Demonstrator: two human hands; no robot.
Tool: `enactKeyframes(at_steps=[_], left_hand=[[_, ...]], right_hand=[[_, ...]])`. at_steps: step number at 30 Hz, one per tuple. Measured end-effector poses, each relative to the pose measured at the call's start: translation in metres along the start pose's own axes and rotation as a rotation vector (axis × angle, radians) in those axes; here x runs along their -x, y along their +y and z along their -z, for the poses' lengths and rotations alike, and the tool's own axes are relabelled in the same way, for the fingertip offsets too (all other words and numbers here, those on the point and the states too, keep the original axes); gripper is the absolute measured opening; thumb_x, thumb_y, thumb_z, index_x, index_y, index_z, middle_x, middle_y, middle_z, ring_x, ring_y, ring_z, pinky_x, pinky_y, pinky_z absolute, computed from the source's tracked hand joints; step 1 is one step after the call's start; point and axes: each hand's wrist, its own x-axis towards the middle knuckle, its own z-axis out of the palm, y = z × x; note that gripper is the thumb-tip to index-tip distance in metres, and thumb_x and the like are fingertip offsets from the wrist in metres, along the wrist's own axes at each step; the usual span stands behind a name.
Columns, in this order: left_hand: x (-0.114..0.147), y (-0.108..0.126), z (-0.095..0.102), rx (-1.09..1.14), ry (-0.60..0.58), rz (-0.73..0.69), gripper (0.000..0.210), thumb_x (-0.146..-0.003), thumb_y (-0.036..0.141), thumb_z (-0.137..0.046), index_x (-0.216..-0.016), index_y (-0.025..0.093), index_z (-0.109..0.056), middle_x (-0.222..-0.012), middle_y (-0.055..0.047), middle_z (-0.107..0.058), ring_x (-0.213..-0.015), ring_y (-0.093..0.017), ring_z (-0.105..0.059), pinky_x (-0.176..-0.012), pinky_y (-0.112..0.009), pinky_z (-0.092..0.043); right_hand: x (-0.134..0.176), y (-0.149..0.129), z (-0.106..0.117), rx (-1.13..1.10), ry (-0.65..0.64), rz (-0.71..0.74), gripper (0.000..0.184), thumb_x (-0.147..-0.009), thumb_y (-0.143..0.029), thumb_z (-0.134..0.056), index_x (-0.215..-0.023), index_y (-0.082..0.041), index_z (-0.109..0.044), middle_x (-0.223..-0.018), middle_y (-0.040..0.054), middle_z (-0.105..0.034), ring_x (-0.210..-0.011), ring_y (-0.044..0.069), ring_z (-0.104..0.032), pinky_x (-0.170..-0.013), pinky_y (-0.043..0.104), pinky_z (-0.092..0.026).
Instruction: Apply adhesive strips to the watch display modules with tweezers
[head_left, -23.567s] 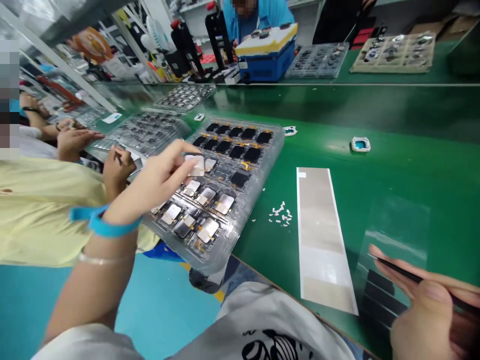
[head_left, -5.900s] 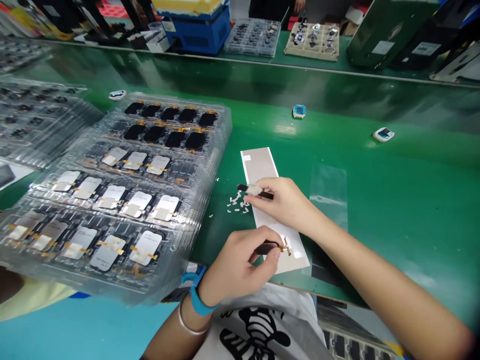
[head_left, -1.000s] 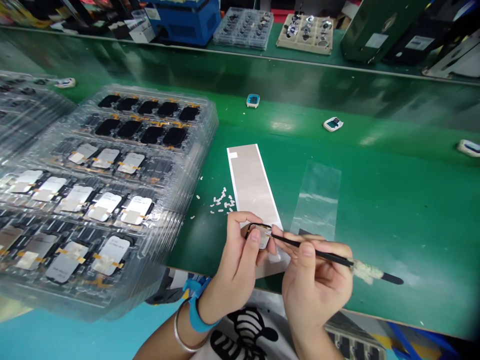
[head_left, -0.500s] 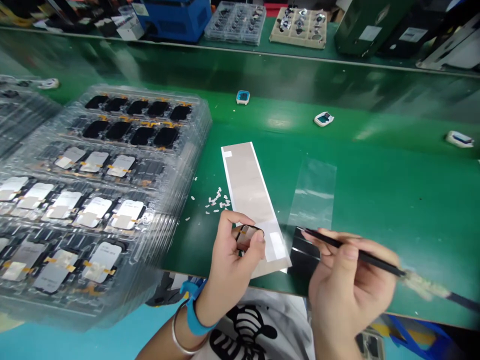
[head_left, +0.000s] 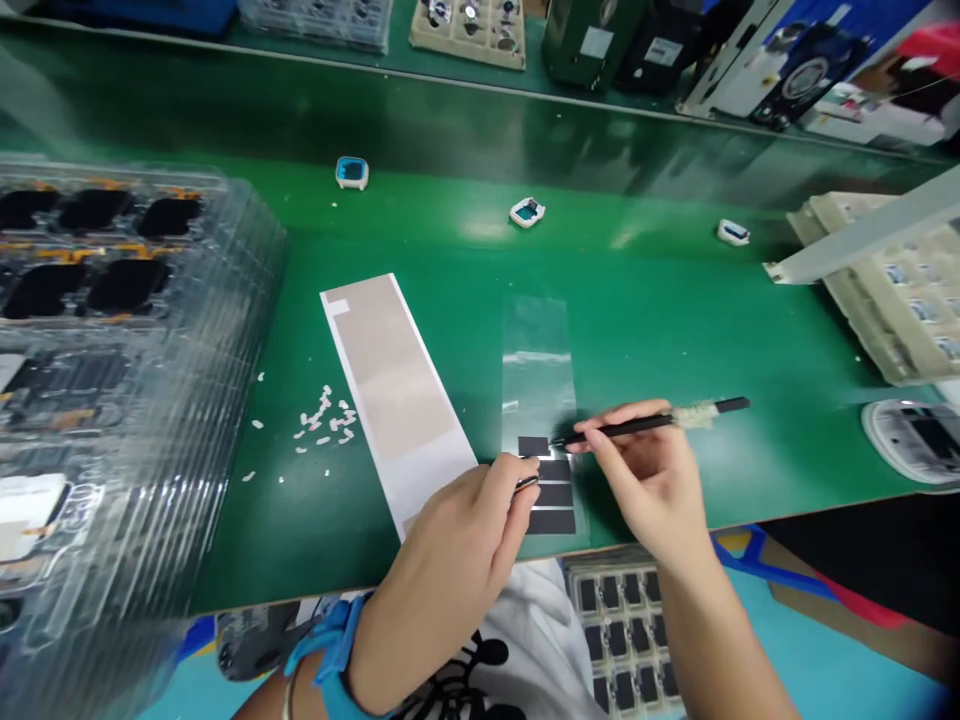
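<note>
My left hand (head_left: 469, 545) is closed on a small watch display module, mostly hidden by the fingers; only a thin dark edge (head_left: 527, 482) shows. It hovers over the left side of a clear film strip (head_left: 536, 335) bearing several black rectangular stickers (head_left: 553, 522). From the right, my right hand (head_left: 649, 460) pinches slim black tweezers (head_left: 626, 428) with pale tape wrapped near the rear end. Their tip touches or nearly touches the right edge of the topmost black sticker (head_left: 533, 446). Left of the film lies a long beige-and-white sheet (head_left: 397, 375), its lower end beneath my left hand.
Small white scraps (head_left: 322, 415) lie left of the sheet. Stacked clear trays (head_left: 240, 290) of display modules stand at the left. Watch cases (head_left: 527, 212) sit along the back. Beige trays (head_left: 862, 300) and a white round-ended device (head_left: 911, 440) are at the right, near a slanted white bar (head_left: 870, 230).
My view has swung to the right. My left hand has moved from the beige sheet to the film, turning its back upward with the module. The tweezers' tip is now at the topmost sticker.
</note>
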Motion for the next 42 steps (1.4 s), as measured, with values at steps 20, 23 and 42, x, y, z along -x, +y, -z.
enactKeyframes(at_steps=[20,23,42], left_hand=[[-0.015,-0.005,0.001,0.059,0.033,0.086,0.012,-0.105,0.029,-0.042,-0.104,0.023,-0.053,-0.091,0.001,-0.071,-0.058,-0.012,-0.06,-0.051,-0.023,-0.039],[-0.015,-0.004,0.001,0.067,0.041,0.077,0.012,-0.105,0.028,-0.043,-0.104,0.023,-0.054,-0.093,-0.001,-0.072,-0.065,-0.013,-0.064,-0.053,-0.023,-0.041],[-0.017,-0.005,-0.001,0.135,0.061,0.137,0.01,-0.099,0.022,-0.049,-0.104,0.022,-0.058,-0.098,-0.002,-0.074,-0.072,-0.014,-0.067,-0.05,-0.022,-0.041]], right_hand=[[0.007,0.007,0.0,0.035,-0.009,0.028,0.014,-0.089,-0.025,-0.073,-0.092,-0.019,-0.059,-0.089,0.0001,-0.065,-0.067,0.013,-0.073,-0.065,0.024,-0.063],[0.007,0.006,-0.001,0.019,-0.025,0.017,0.015,-0.09,-0.024,-0.072,-0.092,-0.019,-0.059,-0.086,-0.0001,-0.065,-0.066,0.013,-0.073,-0.066,0.025,-0.064],[0.007,0.006,-0.001,0.048,-0.047,0.03,0.014,-0.092,-0.024,-0.069,-0.093,-0.02,-0.056,-0.086,0.0006,-0.067,-0.067,0.013,-0.072,-0.066,0.026,-0.063]])
